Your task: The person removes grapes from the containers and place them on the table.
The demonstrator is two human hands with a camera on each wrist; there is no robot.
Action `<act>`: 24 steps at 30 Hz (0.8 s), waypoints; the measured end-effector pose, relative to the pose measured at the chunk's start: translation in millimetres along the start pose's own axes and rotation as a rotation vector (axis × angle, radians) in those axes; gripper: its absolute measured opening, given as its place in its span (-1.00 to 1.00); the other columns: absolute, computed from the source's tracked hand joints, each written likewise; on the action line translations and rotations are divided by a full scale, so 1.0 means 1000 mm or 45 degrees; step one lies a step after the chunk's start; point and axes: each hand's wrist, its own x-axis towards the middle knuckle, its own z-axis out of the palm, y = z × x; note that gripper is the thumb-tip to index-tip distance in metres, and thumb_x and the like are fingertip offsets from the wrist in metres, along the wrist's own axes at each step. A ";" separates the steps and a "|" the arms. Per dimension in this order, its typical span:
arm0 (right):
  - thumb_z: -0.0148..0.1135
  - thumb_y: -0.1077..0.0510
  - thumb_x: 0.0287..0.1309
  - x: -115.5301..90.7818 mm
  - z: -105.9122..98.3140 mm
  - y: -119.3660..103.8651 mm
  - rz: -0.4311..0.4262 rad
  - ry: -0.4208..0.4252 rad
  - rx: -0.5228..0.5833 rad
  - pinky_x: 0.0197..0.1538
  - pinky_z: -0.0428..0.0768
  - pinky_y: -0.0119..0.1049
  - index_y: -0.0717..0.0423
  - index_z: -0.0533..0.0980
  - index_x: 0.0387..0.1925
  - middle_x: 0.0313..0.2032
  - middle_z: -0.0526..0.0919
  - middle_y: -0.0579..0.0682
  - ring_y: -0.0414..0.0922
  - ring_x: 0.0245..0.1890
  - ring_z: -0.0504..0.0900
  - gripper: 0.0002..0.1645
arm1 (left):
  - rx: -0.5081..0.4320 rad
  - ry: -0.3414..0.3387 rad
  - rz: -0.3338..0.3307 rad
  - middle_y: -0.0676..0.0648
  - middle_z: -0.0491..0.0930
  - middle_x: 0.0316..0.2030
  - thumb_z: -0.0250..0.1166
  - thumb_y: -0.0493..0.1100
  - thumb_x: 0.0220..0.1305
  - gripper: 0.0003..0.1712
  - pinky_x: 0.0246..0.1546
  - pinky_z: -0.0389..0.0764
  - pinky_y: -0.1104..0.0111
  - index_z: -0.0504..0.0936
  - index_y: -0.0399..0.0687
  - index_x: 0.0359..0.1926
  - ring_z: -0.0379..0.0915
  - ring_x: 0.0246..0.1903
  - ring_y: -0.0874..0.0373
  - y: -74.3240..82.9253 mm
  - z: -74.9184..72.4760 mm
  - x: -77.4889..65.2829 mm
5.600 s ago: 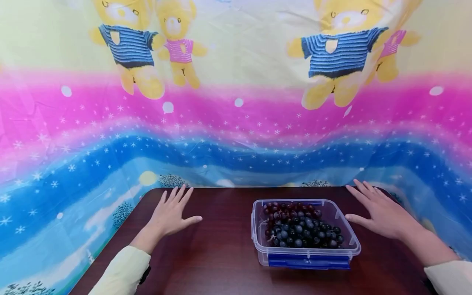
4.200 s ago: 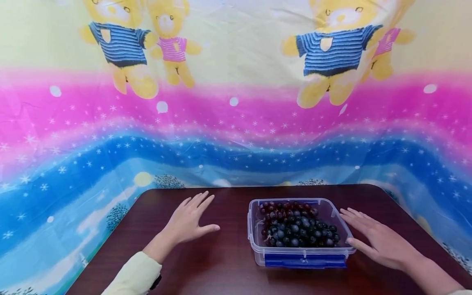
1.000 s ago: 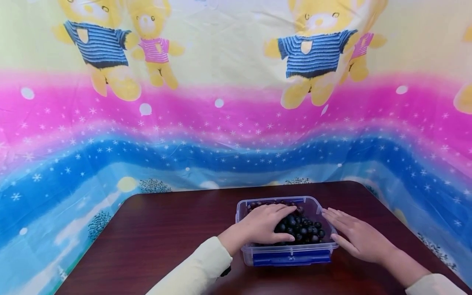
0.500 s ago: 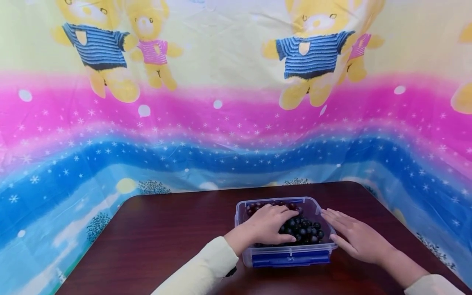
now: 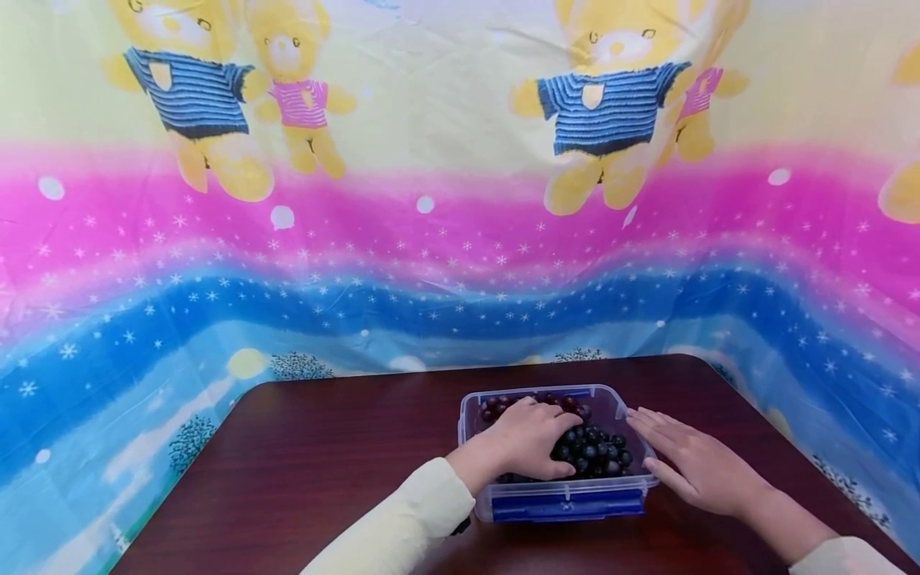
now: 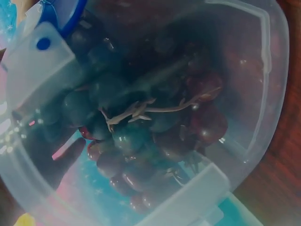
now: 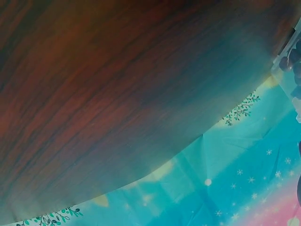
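Note:
A clear plastic food container (image 5: 611,484) with blue latches stands on the table, holding dark grapes (image 5: 592,451). My left hand (image 5: 528,439) reaches into it from the left; thumb and fingers curl down round some of the grapes, the fingertips partly hidden among them. Through the container wall (image 6: 277,94) in the left wrist view, a brown stem runs across the grapes (image 6: 131,141). Against the container's right rim rests my right hand (image 5: 704,463), its fingers straight. Only a sliver of the grapes (image 7: 295,59) enters the right wrist view, and no fingers show clearly there.
The dark reddish-brown table (image 5: 323,455) has rounded far corners and carries the container right of its middle. Behind and beside it hangs a printed cloth (image 5: 446,263) with teddy bears and snowflakes.
From lying apart on the left, my left hand has moved right into the container, and its thumb has lately bent inward. My right hand has come in to the container's right rim.

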 end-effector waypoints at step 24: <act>0.28 0.07 0.21 -0.001 0.001 0.000 0.013 0.001 0.000 0.36 -0.17 -0.59 0.14 0.34 0.36 0.28 0.42 0.15 -0.21 0.40 0.16 -0.29 | 0.053 -0.040 -0.070 0.17 0.53 0.11 0.30 0.36 0.11 -0.19 0.11 0.38 0.34 0.39 0.19 0.33 0.47 0.03 0.30 0.009 0.007 0.015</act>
